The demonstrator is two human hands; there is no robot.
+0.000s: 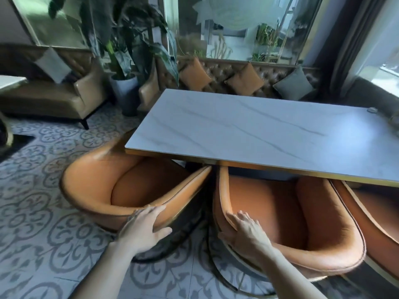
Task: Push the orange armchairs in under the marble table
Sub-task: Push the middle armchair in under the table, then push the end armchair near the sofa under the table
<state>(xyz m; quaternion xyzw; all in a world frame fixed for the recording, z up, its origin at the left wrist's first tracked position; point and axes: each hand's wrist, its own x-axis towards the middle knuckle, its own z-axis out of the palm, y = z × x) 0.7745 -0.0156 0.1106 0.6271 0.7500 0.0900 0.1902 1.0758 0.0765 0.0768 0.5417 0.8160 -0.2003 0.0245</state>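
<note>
Three orange armchairs stand along the near edge of the white marble table (248, 130). The left armchair (129, 186) is turned slightly, its front tucked under the table's corner. My left hand (144, 229) grips the rim of its back, fingers over the top and thumb on the dark outer shell. The middle armchair (291, 216) sits partly under the table edge. My right hand (248, 231) holds its left rim, fingers curled over the edge. Only a part of the third armchair (375, 214) shows at the far right.
A tufted brown bench with orange and grey cushions (246, 79) runs behind the table. A potted plant (125, 91) stands by the table's far left corner, with a tan sofa (54, 98) to its left. The floor is patterned tile (43, 212). A small object (371, 109) lies on the table's far right.
</note>
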